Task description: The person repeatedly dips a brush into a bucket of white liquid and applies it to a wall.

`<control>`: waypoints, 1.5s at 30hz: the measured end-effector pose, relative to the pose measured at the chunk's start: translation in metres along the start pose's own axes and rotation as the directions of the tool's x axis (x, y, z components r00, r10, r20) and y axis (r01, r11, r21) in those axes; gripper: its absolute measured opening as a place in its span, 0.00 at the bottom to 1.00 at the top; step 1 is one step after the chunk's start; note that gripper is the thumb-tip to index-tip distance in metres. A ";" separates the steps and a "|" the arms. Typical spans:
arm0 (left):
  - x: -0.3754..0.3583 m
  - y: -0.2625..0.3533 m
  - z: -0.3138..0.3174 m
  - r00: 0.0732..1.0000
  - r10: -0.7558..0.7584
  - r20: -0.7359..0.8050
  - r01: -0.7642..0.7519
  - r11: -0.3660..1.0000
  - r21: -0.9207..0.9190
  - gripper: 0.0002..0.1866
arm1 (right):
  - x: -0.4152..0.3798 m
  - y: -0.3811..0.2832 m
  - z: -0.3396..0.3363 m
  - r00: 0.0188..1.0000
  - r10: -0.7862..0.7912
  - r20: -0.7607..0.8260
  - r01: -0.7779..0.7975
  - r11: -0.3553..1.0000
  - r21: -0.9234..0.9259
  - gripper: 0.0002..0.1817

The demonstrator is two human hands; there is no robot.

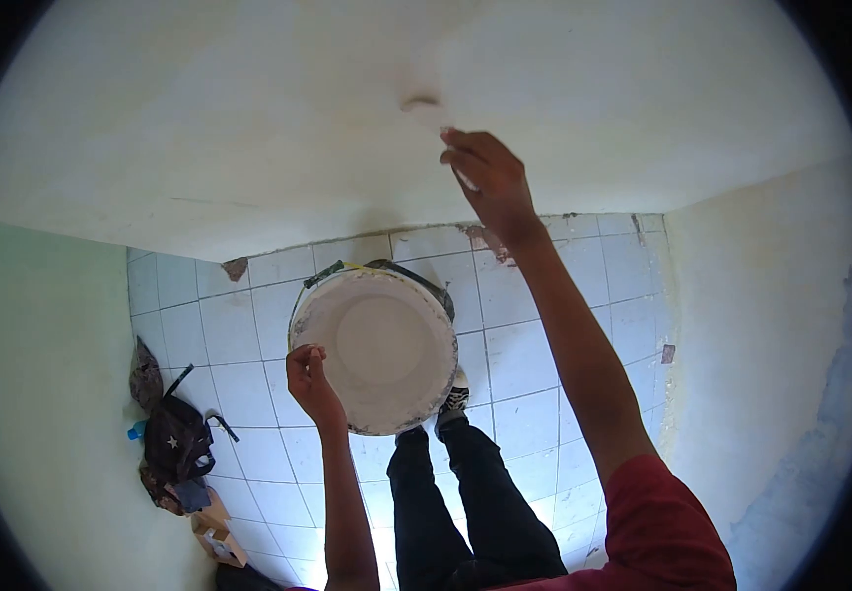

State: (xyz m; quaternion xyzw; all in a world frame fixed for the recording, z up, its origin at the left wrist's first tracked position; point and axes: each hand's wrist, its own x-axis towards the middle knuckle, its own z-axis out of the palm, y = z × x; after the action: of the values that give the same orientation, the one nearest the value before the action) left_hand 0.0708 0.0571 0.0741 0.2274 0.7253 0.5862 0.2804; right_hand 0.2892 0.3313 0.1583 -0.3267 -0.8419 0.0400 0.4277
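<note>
My right hand (490, 175) is raised close to the wall (278, 118), its fingers closed around a small pale thing whose kind I cannot make out. Just beyond the fingertips, a brownish curved mark (421, 102) shows on the wall. My left hand (311, 379) is lower, with the fingers pinched together; it overlaps the left rim of a large white bucket (424, 295) in this view. The bucket's inside is whitish and its rim is smeared. A yellow and dark handle (332, 268) lies along its far side.
White tiles (524, 364) cover the floor, with broken patches along the wall's foot. A dark backpack (177, 438) and an open cardboard box (217, 532) lie at the left. Walls close in on both sides. My legs and a patterned shoe (455, 396) are below the bucket.
</note>
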 end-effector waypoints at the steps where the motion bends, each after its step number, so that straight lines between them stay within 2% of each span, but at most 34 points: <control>1: -0.001 0.002 -0.003 1.000 0.023 0.006 -0.023 1.000 -0.006 0.02 | 0.019 -0.004 -0.010 0.996 -0.061 -0.072 0.061 0.998 -0.014 0.12; 3: -0.003 0.005 -0.006 0.998 0.054 0.013 -0.053 0.998 -0.028 0.02 | 0.056 -0.022 -0.033 0.962 -0.173 -0.214 0.161 0.984 -0.072 0.11; 4: -0.004 0.007 -0.008 0.999 0.049 0.011 -0.049 0.999 -0.024 0.02 | 0.071 -0.031 -0.046 0.959 -0.183 -0.217 0.169 0.982 -0.083 0.11; 6: -0.003 0.010 -0.007 0.999 0.048 0.012 -0.048 0.999 -0.021 0.02 | 0.093 -0.046 -0.065 0.855 -0.279 -0.438 0.264 0.960 -0.096 0.10; 7: -0.004 0.012 -0.008 0.999 0.042 0.014 -0.042 0.999 -0.030 0.02 | 0.098 -0.051 -0.071 0.854 -0.280 -0.438 0.264 0.960 -0.099 0.10; 9: -0.005 0.012 -0.010 0.999 0.027 0.017 -0.026 0.999 -0.036 0.02 | 0.100 -0.059 -0.074 0.781 -0.165 -0.603 0.190 0.982 -0.023 0.10; 10: -0.004 0.011 -0.009 0.999 0.032 0.019 -0.031 0.999 -0.037 0.02 | 0.094 -0.057 -0.067 0.786 -0.163 -0.597 0.187 0.982 -0.022 0.10; 13: -0.004 0.006 -0.007 1.000 0.014 0.027 -0.013 0.999 -0.052 0.03 | 0.054 -0.036 -0.020 0.829 0.079 -0.554 0.001 0.990 0.143 0.10; 15: -0.004 0.002 -0.008 1.000 -0.002 0.031 0.003 0.998 -0.061 0.03 | 0.016 -0.026 0.010 0.881 0.147 -0.449 -0.078 0.982 0.169 0.11; 16: -0.005 0.001 -0.010 1.000 -0.005 0.030 0.006 0.998 -0.058 0.03 | -0.003 -0.027 0.022 0.897 0.283 -0.339 -0.213 0.949 0.231 0.10; 17: -0.005 0.000 -0.012 1.000 -0.004 0.029 0.005 0.998 -0.056 0.03 | -0.019 -0.024 0.032 0.909 0.321 -0.266 -0.268 0.939 0.215 0.09; 18: -0.007 0.001 -0.015 1.000 0.001 0.024 0.000 0.999 -0.052 0.03 | -0.034 -0.016 0.042 0.908 0.322 -0.268 -0.267 0.938 0.223 0.09; 20: -0.008 0.002 -0.020 1.000 -0.018 0.010 0.018 0.999 -0.048 0.03 | -0.055 0.001 0.045 0.927 0.370 -0.058 -0.362 0.925 0.117 0.09; 21: -0.008 0.003 -0.024 1.000 -0.010 0.006 0.010 0.999 -0.050 0.03 | -0.054 0.008 0.036 0.929 0.365 -0.064 -0.356 0.927 0.122 0.09; 23: -0.012 0.003 -0.031 1.000 0.002 0.006 -0.001 0.997 -0.074 0.03 | -0.049 0.026 0.013 0.988 0.155 -0.022 -0.156 0.985 -0.076 0.09; 27: -0.015 0.002 -0.043 1.000 0.003 0.011 -0.002 0.999 -0.053 0.04 | 0.030 0.023 -0.071 0.998 -0.054 -0.021 0.050 0.987 -0.153 0.08; 29: -0.016 0.001 -0.046 1.000 -0.017 -0.001 0.017 0.999 -0.029 0.04 | 0.063 0.006 -0.111 0.970 -0.225 -0.091 0.201 0.954 -0.222 0.09; 30: -0.017 0.002 -0.045 1.000 -0.017 0.001 0.017 0.999 -0.028 0.04 | 0.075 -0.007 -0.127 0.953 -0.268 -0.141 0.218 0.930 -0.296 0.09; 32: -0.019 0.006 -0.043 0.999 -0.032 -0.014 0.032 0.999 -0.010 0.04 | 0.092 -0.015 -0.147 0.858 -0.404 -0.318 0.293 0.892 -0.343 0.11; 34: -0.017 0.001 -0.040 1.000 -0.025 -0.012 0.025 1.000 -0.008 0.04 | 0.102 -0.033 -0.154 0.804 -0.463 -0.374 0.321 0.866 -0.382 0.10; 35: -0.017 -0.003 -0.038 1.000 -0.021 -0.005 0.021 1.000 -0.012 0.04 | 0.096 -0.028 -0.151 0.807 -0.457 -0.374 0.316 0.869 -0.380 0.10; 37: -0.016 -0.007 -0.033 0.999 -0.035 0.006 0.035 0.999 -0.011 0.04 | 0.077 -0.007 -0.133 0.898 -0.277 -0.341 0.175 0.938 -0.300 0.12; 38: -0.017 -0.009 -0.031 0.999 -0.046 0.011 0.047 0.999 -0.015 0.04 | 0.064 0.006 -0.117 0.899 -0.294 -0.326 0.195 0.933 -0.303 0.12; 41: -0.019 -0.012 -0.027 0.999 -0.027 0.023 0.029 0.996 -0.081 0.04 | 0.020 0.029 -0.074 0.939 -0.205 -0.276 0.141 0.962 -0.235 0.12; 43: -0.020 -0.012 -0.026 0.999 -0.036 0.020 0.038 0.994 -0.102 0.03 | -0.008 0.030 -0.055 0.977 -0.047 -0.209 0.015 0.988 -0.154 0.10; 44: -0.021 -0.013 -0.028 0.999 -0.038 0.027 0.041 0.991 -0.129 0.03 | -0.022 0.033 -0.046 0.977 -0.042 -0.207 0.011 0.989 -0.149 0.10; 45: -0.022 -0.015 -0.030 0.999 -0.037 0.025 0.040 0.991 -0.127 0.03 | -0.037 0.039 -0.038 0.995 0.026 -0.093 -0.038 0.991 -0.130 0.10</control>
State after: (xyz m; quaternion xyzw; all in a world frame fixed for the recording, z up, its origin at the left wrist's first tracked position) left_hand 0.0664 0.0178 0.0677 0.2017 0.6876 0.6230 0.3139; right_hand 0.3536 0.3326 0.1433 -0.3693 -0.8170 -0.0234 0.4424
